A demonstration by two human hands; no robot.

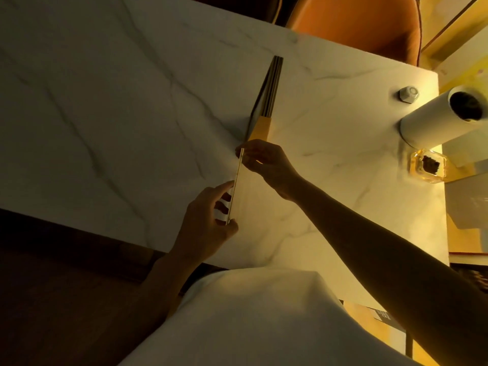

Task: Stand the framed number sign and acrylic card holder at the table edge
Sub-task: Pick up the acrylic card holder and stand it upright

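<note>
The acrylic card holder [235,187] stands on its thin edge on the marble table [105,101], and I look right down on its top, so it shows only as a thin shiny line. It is near the side of the table closest to me, not far from the middle. I see my left hand [208,223] wrapped around the near end of it, with the thumb on one side and the fingers [224,204] on the other. My right hand [264,161] pinches the far end from above with its fingertips. So both hands grip the same clear sheet, one at each end. Just past my right hand stands the framed number sign [266,99]. It is upright too, seen from above as a dark strip with a yellow part at its near end. The two things make almost one line, end to end, and I cannot tell if they touch. Well off to the right stands a white tube [433,117] with a dark hole at its top, a small white knob [408,94] and a little clear dish [429,165] with something brown in it. An orange chair [356,25] sits at the far side of the table.
</note>
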